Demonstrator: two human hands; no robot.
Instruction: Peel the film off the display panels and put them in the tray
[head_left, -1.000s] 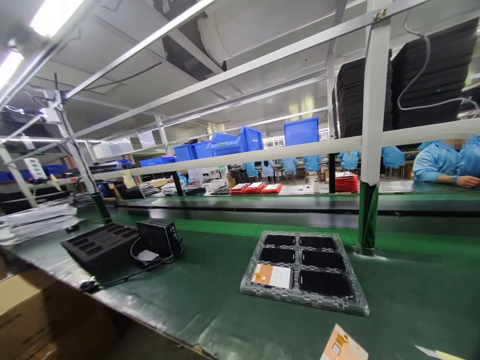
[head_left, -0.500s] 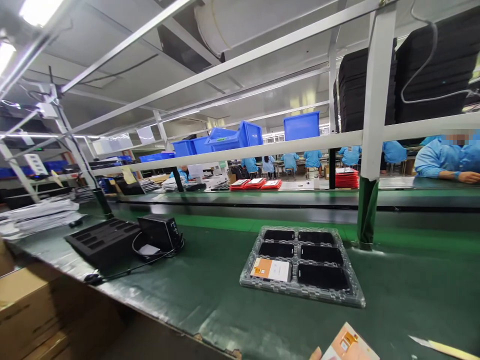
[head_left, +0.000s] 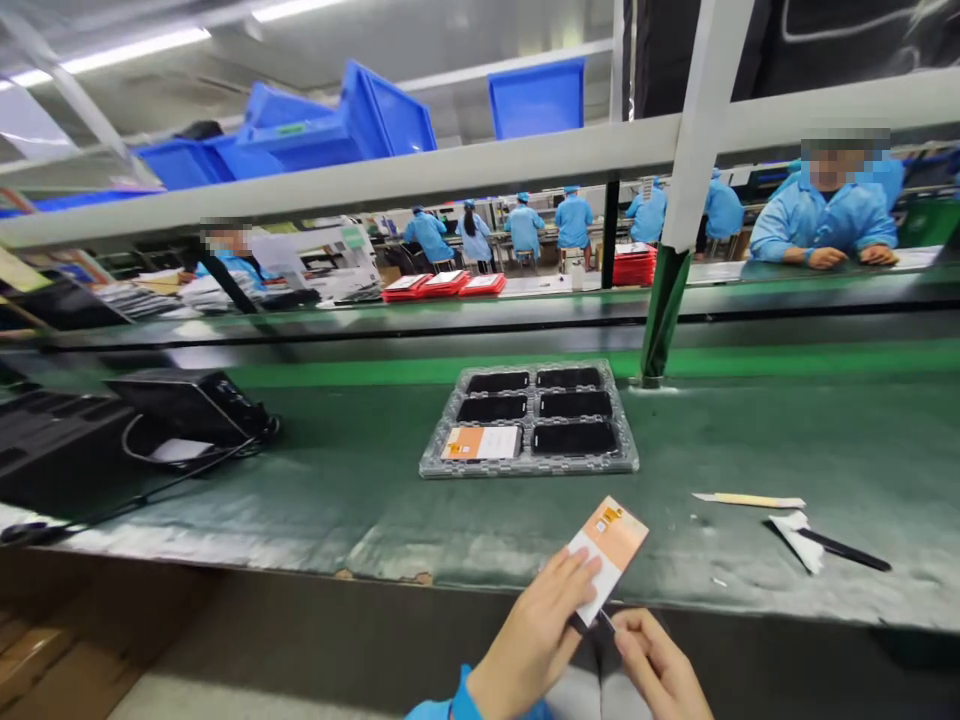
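My left hand (head_left: 536, 630) grips a small flat panel (head_left: 609, 552) with an orange and white face, held tilted over the near edge of the green table (head_left: 337, 500). My right hand (head_left: 656, 665) is pinched at the panel's lower end, on a thin piece I cannot make out. Beyond the hands lies a clear plastic tray (head_left: 529, 460) with several pockets. One pocket at its near left holds an orange and white panel (head_left: 480, 442); the others hold dark panels.
A yellowish strip (head_left: 750, 500), a white scrap and a black tool (head_left: 844, 548) lie at right. A black device with a cable (head_left: 195, 410) and black trays sit at left. A green-wrapped post (head_left: 664, 310) stands behind the tray. People in blue work beyond; red trays (head_left: 442, 285) lie there.
The view has tilted down and moved closer. Both hands have come into view holding the orange and white panel, which before only showed at the bottom edge.
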